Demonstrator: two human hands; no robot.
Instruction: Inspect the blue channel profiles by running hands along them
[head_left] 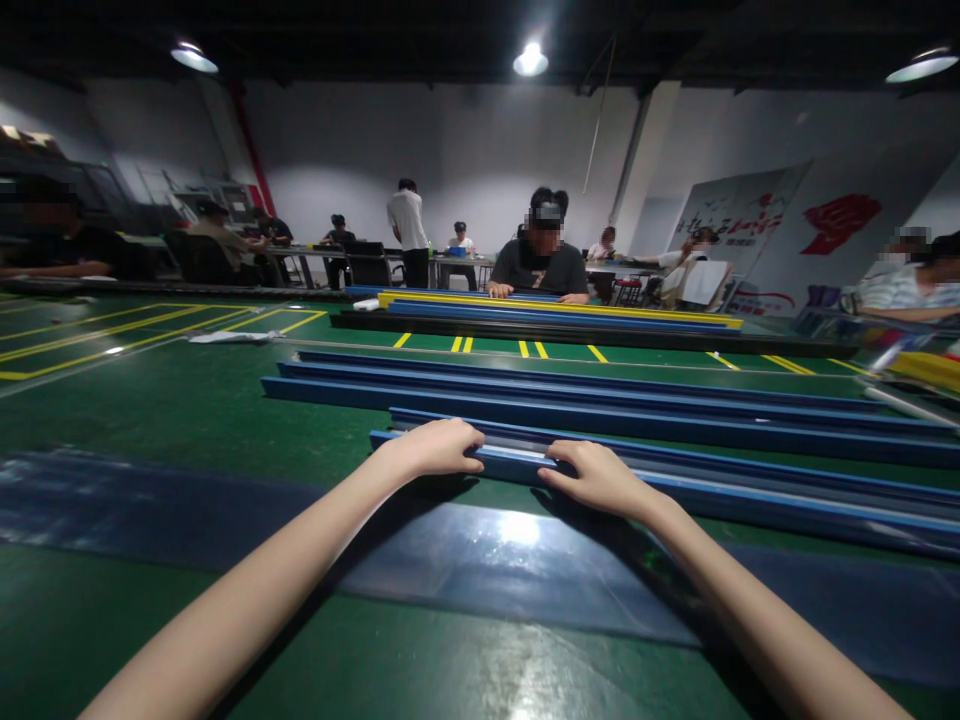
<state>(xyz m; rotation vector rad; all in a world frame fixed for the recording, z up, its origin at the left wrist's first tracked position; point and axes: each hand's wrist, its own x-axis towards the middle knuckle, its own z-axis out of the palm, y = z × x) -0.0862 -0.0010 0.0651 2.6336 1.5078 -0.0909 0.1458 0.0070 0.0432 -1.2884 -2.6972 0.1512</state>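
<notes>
A long blue channel rail lies across the green table in front of me, with a pale strip showing along its inside. Near its left end, my left hand grips the rail's edge, thumb on the near side and fingers over the top. A short way to the right, my right hand is closed on the same rail in a similar pinch. Between me and the rail, a flat, shiny dark-blue transparent strip stretches across the table beneath my forearms.
Beyond lie more blue rails. Farther off, a yellow rail and a black rail lie before a person seated opposite. A white piece rests at left on the green table. Other people sit behind.
</notes>
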